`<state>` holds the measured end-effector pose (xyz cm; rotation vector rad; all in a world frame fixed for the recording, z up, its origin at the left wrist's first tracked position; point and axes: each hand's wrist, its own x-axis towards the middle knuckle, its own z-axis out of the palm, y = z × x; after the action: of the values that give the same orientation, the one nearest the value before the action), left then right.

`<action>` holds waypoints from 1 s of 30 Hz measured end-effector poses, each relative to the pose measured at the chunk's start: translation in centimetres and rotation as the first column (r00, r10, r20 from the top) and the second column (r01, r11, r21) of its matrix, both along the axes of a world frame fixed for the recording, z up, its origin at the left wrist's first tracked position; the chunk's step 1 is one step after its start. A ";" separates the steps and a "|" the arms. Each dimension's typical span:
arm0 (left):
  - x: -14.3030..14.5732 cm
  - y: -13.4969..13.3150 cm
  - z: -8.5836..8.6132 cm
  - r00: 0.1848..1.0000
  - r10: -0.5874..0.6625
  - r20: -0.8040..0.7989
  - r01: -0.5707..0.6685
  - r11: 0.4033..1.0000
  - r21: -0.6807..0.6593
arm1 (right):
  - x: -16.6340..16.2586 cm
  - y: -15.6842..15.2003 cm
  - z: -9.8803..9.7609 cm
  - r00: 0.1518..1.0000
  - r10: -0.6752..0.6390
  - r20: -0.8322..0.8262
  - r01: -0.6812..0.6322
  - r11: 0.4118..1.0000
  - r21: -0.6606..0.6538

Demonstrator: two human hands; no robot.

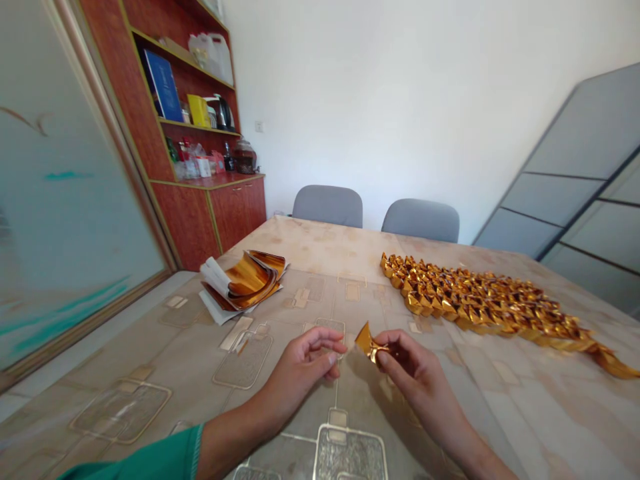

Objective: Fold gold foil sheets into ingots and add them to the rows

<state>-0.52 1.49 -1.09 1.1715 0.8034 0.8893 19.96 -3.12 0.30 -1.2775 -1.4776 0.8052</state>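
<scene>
A small folded piece of shiny gold foil paper (369,344) is pinched between the thumb and fingers of my right hand (417,373), a little above the table. One pointed corner of it sticks up and to the left. My left hand (310,363) is just left of the piece, apart from it, fingers loosely curved and holding nothing. To the left lies a loose stack of gold foil sheets (255,280) with white backs, curled over. On the right, several rows of folded gold foil pieces (470,293) sit packed together, with a flat tail trailing toward the right edge.
A patterned cover lies over the table (280,413). Two grey chairs (327,205) stand at its far side before a white wall. Back left is a red-brown wooden cabinet (195,213) with jugs, a kettle and bottles; a frosted glass panel (65,187) stands nearer.
</scene>
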 end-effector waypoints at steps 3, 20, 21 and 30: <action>-0.2 0.2 0.0 0.998 0.008 -0.058 -0.006 1.000 0.025 | 2.1 0.0 0.2 0.972 -0.101 0.213 0.085 0.993 0.086; -0.4 0.2 0.6 0.981 0.014 -0.194 -0.005 0.999 0.049 | 30.8 -8.6 -2.9 0.328 -0.620 0.712 0.707 0.662 0.251; -0.4 0.3 0.7 0.980 0.018 -0.199 -0.009 0.999 0.046 | 31.9 -8.6 -2.8 0.301 -0.627 0.719 0.715 0.647 0.264; -0.6 0.7 0.3 0.961 0.046 -0.271 -0.035 0.998 0.044 | 35.9 -7.0 -2.3 0.081 -0.639 0.765 0.687 0.592 0.422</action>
<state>-1.16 2.14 -0.79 1.3342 1.0396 0.7895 55.88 -10.09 -2.00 -2.3625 -1.2668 -0.6461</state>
